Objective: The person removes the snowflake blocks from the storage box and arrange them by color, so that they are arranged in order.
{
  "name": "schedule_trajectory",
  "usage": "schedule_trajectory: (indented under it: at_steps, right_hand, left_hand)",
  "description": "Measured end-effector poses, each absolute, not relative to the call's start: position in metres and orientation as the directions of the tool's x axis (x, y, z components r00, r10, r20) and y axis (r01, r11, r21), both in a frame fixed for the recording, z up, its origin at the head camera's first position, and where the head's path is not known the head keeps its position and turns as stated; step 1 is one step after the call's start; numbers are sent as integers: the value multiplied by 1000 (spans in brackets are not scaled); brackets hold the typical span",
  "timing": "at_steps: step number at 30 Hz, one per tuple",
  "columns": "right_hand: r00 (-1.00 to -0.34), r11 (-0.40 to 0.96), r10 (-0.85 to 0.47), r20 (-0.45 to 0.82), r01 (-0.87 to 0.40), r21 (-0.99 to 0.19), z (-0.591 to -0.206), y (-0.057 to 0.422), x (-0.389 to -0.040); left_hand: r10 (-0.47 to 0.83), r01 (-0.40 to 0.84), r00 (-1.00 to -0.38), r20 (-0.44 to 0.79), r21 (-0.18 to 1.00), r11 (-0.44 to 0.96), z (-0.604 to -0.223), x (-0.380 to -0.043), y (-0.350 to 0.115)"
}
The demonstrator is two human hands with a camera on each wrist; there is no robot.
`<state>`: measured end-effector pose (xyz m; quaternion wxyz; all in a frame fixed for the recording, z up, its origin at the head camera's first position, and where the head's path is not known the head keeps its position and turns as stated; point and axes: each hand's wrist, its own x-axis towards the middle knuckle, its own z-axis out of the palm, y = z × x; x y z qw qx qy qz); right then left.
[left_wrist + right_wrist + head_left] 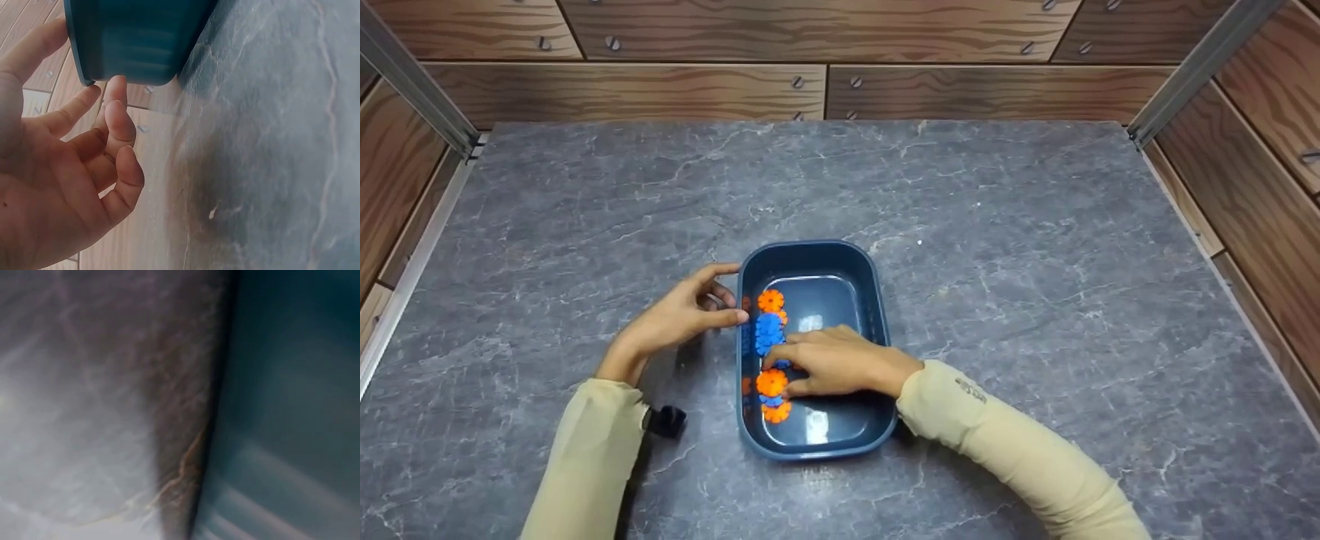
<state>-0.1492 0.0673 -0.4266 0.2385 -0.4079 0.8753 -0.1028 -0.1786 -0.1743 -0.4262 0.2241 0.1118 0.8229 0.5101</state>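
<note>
A dark blue rectangular tub holds a row of orange and blue flower-shaped discs along its left inner side. My right hand reaches into it from the right. Its bent index finger and thumb lie at either side of an orange flower disc. Blue flower discs stand packed face to face just beyond those fingertips, with another orange disc at the far end. My left hand touches the tub's left rim with thumb and index finger; the other fingers bend loosely, as the left wrist view shows.
The tub stands on a grey marbled tabletop. Wood-patterned panels border the table at the back and sides, with metal posts at the back corners. The right wrist view has only tabletop and the tub's outer wall.
</note>
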Motion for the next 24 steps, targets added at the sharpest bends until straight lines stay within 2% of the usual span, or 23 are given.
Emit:
schedule_trajectory:
  at_steps: [10, 24]
  right_hand:
    - [-563, 633, -774, -289, -678, -375, -429, 68, -147]
    - [-622, 653, -748, -230, -630, -420, -413, 76, -155]
  left_hand:
    - [416, -59, -873, -253, 903, 426, -428, -177, -175]
    - [418, -44, -880, -226, 915, 401, -431, -179, -174]
